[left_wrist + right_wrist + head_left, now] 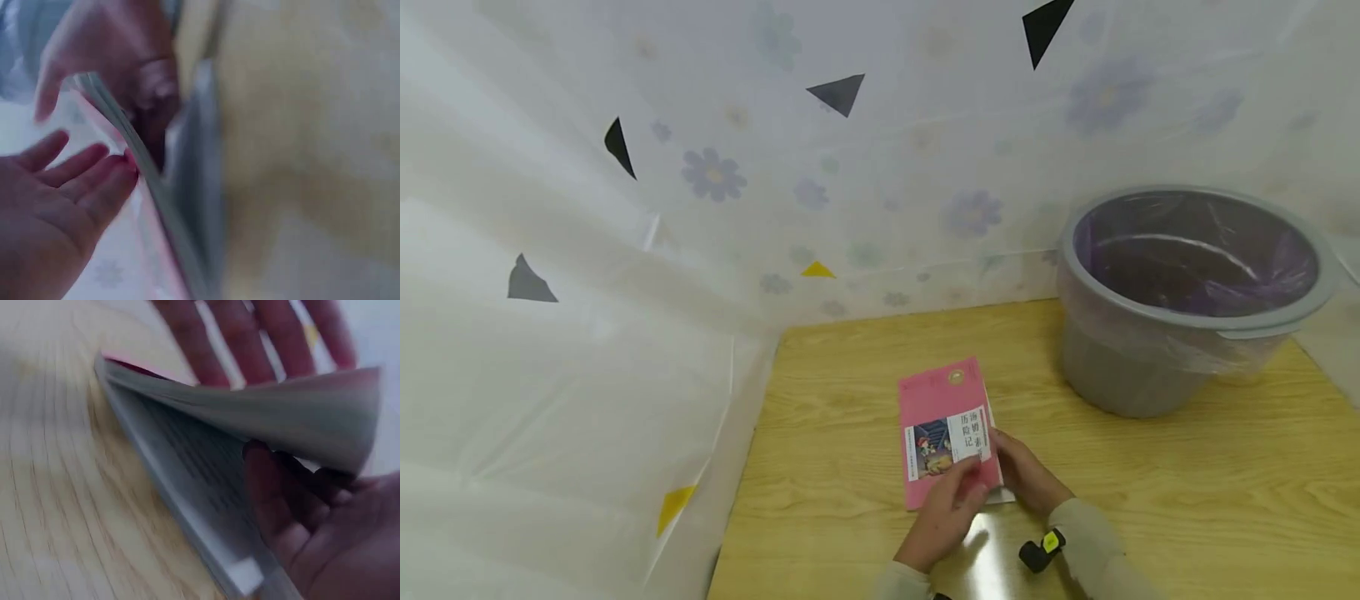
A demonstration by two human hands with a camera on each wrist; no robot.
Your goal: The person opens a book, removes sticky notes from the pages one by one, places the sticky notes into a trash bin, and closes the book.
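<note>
A pink paperback book (938, 392) with Chinese characters and a picture on its cover lies on the wooden table. My left hand (943, 512) reaches over its lower part; in the left wrist view its fairly straight fingers (94, 175) touch the pink cover from outside. At the book's right edge is my right hand (1030, 473). In the right wrist view, the right hand (350, 531) has curled fingers tucked between the pages, holding up the upper part of the book, so a printed page (200, 462) shows below.
A large grey tub (1120, 375) lined with clear plastic stands at the table's back right. Patterned sheeting (880, 192) hangs behind the table (827, 400), and white sheeting (587, 400) on the left. A black device with a yellow label (1041, 550) is at the right wrist.
</note>
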